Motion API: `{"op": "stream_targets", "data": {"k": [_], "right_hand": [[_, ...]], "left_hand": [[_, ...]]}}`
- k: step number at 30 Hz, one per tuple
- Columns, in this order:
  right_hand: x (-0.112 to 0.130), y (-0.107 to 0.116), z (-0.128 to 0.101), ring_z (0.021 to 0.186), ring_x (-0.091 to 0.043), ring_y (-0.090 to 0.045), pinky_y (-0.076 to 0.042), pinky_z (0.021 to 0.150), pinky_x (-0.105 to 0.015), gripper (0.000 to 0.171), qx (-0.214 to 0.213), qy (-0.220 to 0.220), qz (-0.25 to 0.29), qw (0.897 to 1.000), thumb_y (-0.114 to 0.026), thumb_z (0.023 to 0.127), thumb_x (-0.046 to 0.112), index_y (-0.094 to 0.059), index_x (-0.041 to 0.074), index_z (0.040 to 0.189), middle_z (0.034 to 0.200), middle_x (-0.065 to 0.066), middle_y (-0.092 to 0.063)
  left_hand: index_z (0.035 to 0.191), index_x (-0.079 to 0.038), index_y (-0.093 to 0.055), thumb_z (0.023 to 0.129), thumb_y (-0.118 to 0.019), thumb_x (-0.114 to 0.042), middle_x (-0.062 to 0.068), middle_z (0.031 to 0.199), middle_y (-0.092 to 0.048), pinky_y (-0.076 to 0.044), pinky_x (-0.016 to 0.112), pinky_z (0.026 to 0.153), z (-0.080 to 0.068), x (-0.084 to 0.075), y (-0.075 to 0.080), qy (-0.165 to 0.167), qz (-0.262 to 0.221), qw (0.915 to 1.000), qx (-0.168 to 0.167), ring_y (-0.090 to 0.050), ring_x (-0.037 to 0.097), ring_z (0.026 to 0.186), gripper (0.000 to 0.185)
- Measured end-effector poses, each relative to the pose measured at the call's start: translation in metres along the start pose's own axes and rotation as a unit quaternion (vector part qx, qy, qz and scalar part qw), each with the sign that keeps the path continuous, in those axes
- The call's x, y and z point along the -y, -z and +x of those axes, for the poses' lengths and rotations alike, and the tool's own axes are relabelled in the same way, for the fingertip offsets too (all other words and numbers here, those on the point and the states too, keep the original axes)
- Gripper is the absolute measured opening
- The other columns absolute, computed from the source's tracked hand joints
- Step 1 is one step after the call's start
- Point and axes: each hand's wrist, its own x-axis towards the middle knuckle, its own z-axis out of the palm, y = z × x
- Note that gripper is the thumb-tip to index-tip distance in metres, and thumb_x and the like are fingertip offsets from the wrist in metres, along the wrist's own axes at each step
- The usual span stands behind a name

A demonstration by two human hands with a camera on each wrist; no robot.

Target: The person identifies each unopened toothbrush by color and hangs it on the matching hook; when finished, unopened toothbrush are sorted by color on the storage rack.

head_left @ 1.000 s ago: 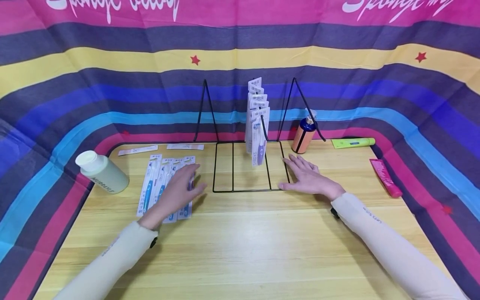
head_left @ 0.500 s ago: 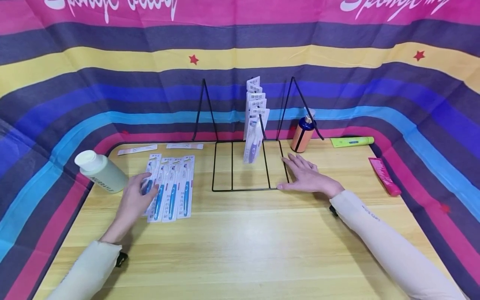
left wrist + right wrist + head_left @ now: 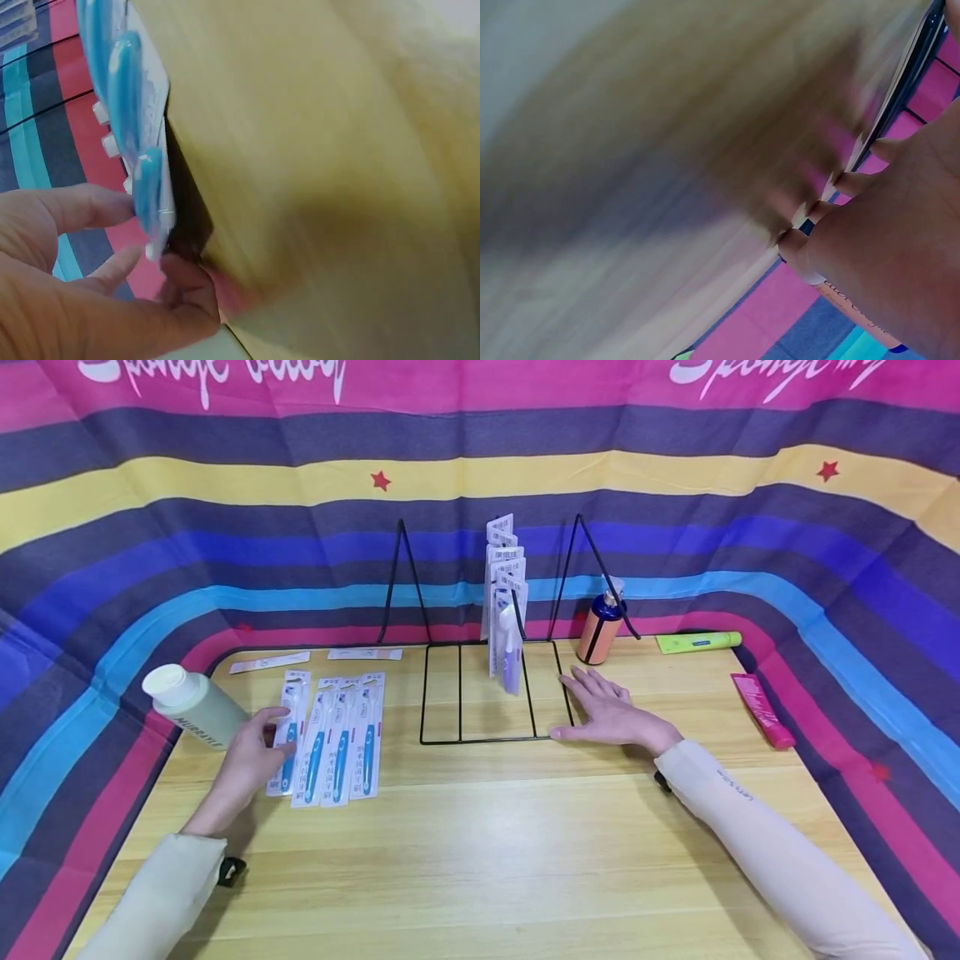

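Running front to back near the left edge of the bench (image 3: pixel 480 852), the leftmost toothbrush pack (image 3: pixel 288 771) is reached from its left side by the left hand (image 3: pixel 251 756), the nearer one. That grip is held narrow, with the pack apparently pinched between thumb and fingers; in the left wrist view a dark gap is seen beneath the pack. Three more toothbrush packs (image 3: pixel 337 747) are laid just to its right, roughly parallel. Farther right, the right hand (image 3: pixel 611 714) is rested, fingers straight and holding nothing, at the right side of the wire rack (image 3: pixel 487 741), on which a row of hanging packs (image 3: pixel 510 635) is carried. In each pack whose front is plainly shown, one toothbrush is held. Whether the green-grey bottle (image 3: pixel 198 706) by the left edge or the orange-and-blue bottle (image 3: pixel 600 635) near the far edge is filled cannot be told.
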Motion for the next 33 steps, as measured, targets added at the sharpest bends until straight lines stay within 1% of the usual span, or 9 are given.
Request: {"op": "stream_targets", "data": {"k": [4,6,8,11,15,20,25,29,33], "right_hand": [[0.000,0.000,0.000,0.165,-0.044,0.003,-0.008,0.123,-0.076,0.117,0.002,0.000,0.000,1.000,-0.069,0.094,0.076,-0.016,0.014,0.177,0.182,-0.016,-0.003],[0.000,0.000,0.000,0.165,-0.044,0.003,-0.008,0.123,-0.076,0.117,0.002,-0.001,0.001,1.000,-0.069,0.094,0.077,-0.016,0.014,0.177,0.183,-0.016,-0.003],[0.000,0.000,0.000,0.165,-0.044,0.003,-0.008,0.123,-0.076,0.117,0.003,-0.002,0.002,1.000,-0.069,0.093,0.077,-0.015,0.015,0.177,0.183,-0.015,-0.002],[0.000,0.000,0.000,0.166,-0.043,0.003,-0.009,0.123,-0.075,0.117,0.004,-0.002,0.002,1.000,-0.068,0.093,0.078,-0.015,0.016,0.177,0.183,-0.014,-0.002],[0.000,-0.001,0.000,0.166,-0.042,0.004,-0.008,0.124,-0.075,0.117,0.006,-0.001,0.002,1.000,-0.068,0.093,0.079,-0.015,0.017,0.177,0.183,-0.013,-0.001],[-0.001,0.000,-0.001,0.166,-0.042,0.005,-0.008,0.124,-0.074,0.117,0.005,-0.001,0.001,1.000,-0.067,0.093,0.078,-0.014,0.016,0.177,0.183,-0.014,0.000],[0.000,0.001,-0.001,0.166,-0.042,0.005,-0.009,0.123,-0.074,0.117,0.005,-0.002,-0.001,1.000,-0.067,0.094,0.078,-0.014,0.016,0.177,0.183,-0.014,0.000],[0.000,0.001,0.000,0.166,-0.042,0.005,-0.008,0.123,-0.075,0.117,0.008,0.000,-0.001,1.000,-0.067,0.094,0.078,-0.014,0.015,0.177,0.183,-0.014,0.001],[0.000,0.001,0.000,0.166,-0.043,0.005,-0.008,0.124,-0.075,0.117,0.010,-0.001,-0.006,1.000,-0.066,0.094,0.078,-0.013,0.015,0.177,0.183,-0.015,0.001]], "left_hand": [[0.165,0.009,-0.031,0.104,-0.060,0.002,0.041,0.151,-0.040,-0.051,0.061,0.102,0.001,-0.002,0.003,0.035,-0.034,0.9984,0.029,-0.052,0.051,0.125,0.068],[0.165,0.008,-0.032,0.106,-0.058,-0.001,0.040,0.152,-0.040,-0.054,0.055,0.099,0.002,-0.002,0.003,0.042,-0.043,0.9978,0.027,-0.053,0.049,0.125,0.065],[0.164,0.008,-0.037,0.108,-0.055,-0.002,0.037,0.150,-0.044,-0.056,0.042,0.092,0.001,-0.001,0.002,0.039,-0.046,0.9982,0.009,-0.055,0.045,0.121,0.059],[0.157,0.007,-0.049,0.109,-0.050,-0.001,0.032,0.144,-0.051,-0.051,0.027,0.077,-0.001,0.002,0.001,0.031,-0.044,0.9980,-0.032,-0.055,0.036,0.112,0.049],[0.151,0.006,-0.057,0.105,-0.049,0.003,0.024,0.130,-0.055,-0.047,0.024,0.068,-0.004,0.004,0.002,0.015,-0.045,0.9962,-0.072,-0.051,0.026,0.099,0.046],[0.146,0.007,-0.056,0.099,-0.054,0.009,0.014,0.109,-0.050,-0.042,0.021,0.069,-0.004,-0.006,0.004,-0.034,-0.046,0.9936,-0.097,-0.046,0.024,0.092,0.047],[0.145,0.005,-0.057,0.098,-0.056,0.011,0.013,0.104,-0.051,-0.042,0.019,0.068,-0.007,-0.020,0.004,-0.080,-0.044,0.9899,-0.109,-0.048,0.020,0.089,0.046],[0.142,0.003,-0.060,0.098,-0.057,0.013,0.012,0.101,-0.056,-0.046,0.017,0.065,-0.012,-0.030,-0.003,-0.115,-0.080,0.9832,-0.117,-0.052,0.015,0.084,0.046],[0.135,0.004,-0.065,0.098,-0.062,0.014,0.008,0.098,-0.064,-0.048,0.018,0.068,-0.016,-0.040,-0.014,-0.151,-0.128,0.9724,-0.124,-0.056,0.013,0.083,0.039]]}}
